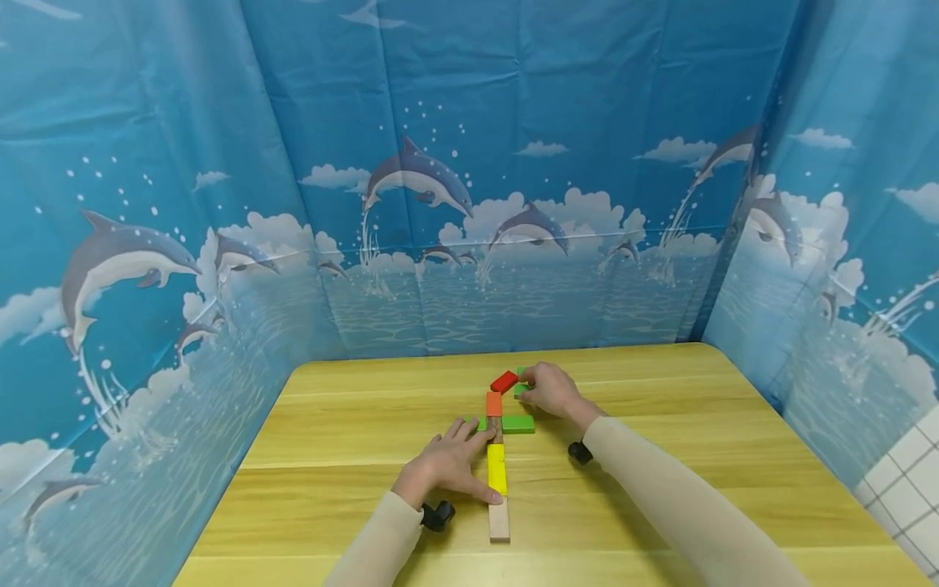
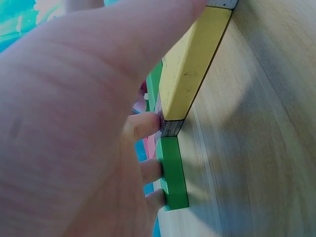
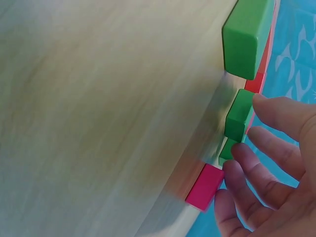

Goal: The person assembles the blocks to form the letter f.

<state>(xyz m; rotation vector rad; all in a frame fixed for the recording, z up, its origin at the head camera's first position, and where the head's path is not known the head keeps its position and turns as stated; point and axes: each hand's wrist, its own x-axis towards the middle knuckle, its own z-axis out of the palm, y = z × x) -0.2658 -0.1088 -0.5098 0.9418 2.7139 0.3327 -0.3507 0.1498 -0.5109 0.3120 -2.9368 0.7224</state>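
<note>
A column of blocks runs up the table: plain wood (image 1: 499,522), yellow (image 1: 496,469), dark brown (image 1: 496,425) and orange (image 1: 494,403). Green blocks flank the brown one, to its right (image 1: 518,424) and left (image 2: 173,173). My left hand (image 1: 455,461) spreads over the column, fingertips on the left green and brown blocks, thumb near the yellow and wood joint. A red block (image 1: 504,381) slants above the orange one. Beside it, the loosely bent fingers of my right hand (image 1: 550,390) touch small green blocks (image 3: 239,113). A pink block (image 3: 205,187) lies by those fingertips, hidden in the head view.
The wooden table (image 1: 330,456) has rounded far corners. A blue curtain (image 1: 469,310) printed with dolphins hangs behind it and along both sides. White tiles (image 1: 910,473) show at the lower right. Each wrist carries a small black camera (image 1: 438,516).
</note>
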